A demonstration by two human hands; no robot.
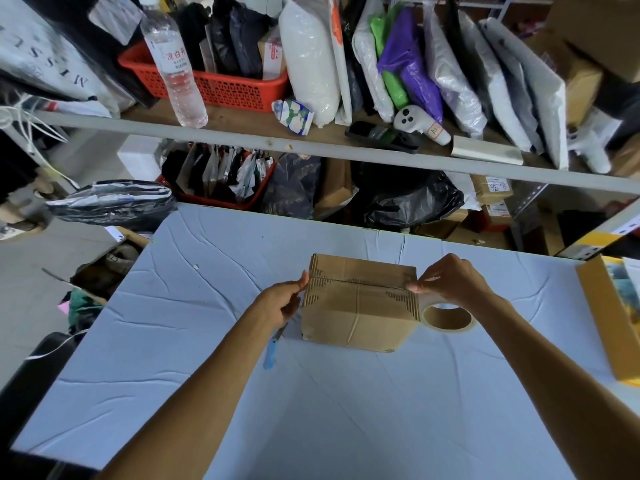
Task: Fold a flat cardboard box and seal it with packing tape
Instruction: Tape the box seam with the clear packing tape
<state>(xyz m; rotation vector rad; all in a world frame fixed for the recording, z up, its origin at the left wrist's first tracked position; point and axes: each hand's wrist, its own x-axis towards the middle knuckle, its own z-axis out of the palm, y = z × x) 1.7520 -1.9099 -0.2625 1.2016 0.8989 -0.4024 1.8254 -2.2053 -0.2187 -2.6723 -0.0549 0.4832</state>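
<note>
A folded brown cardboard box [356, 306] stands on the pale cloth-covered table [346, 410], its top flaps closed along a middle seam. My left hand [280, 303] is at the box's left side, thumb pressed on the top left edge, fingers closed around a blue-handled cutter [270, 349] that points down toward me. My right hand [450, 282] pinches the packing tape at the box's top right edge. The tape roll [446, 318] hangs beside the box's right wall, under that hand.
A yellow-edged open box [609, 320] sits at the table's right edge. Behind the table runs a shelf [311, 147] crowded with bags, a red basket [225, 88] and a water bottle [176, 71]. An open carton [104, 268] stands on the floor at left.
</note>
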